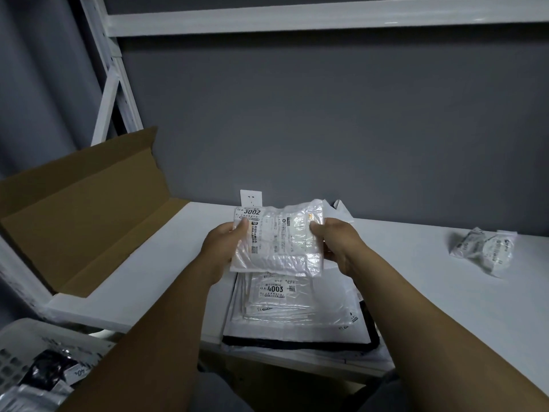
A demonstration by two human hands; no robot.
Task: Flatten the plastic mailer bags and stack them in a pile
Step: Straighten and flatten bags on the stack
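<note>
Both hands are holding one clear mailer bag (277, 240) up off the shelf: the left hand (221, 248) is pinching its left edge, the right hand (337, 245) is gripping its right edge. Just below them the pile (285, 304) is lying flat; a crumpled bag (482, 251) is sitting well off to the right hand's side.

Mailer bags: one held up, one flat pile, one crumpled.
A crinkled whitish mailer bag (277, 242) labelled 3002 is tilted up at centre frame, pinched at its sides by the left hand (221, 248) and right hand (338, 245), just above the pile (297, 310) of flat bags, whose top one is labelled 4003. A crumpled bag (482, 251) lies at right, well apart.
</note>
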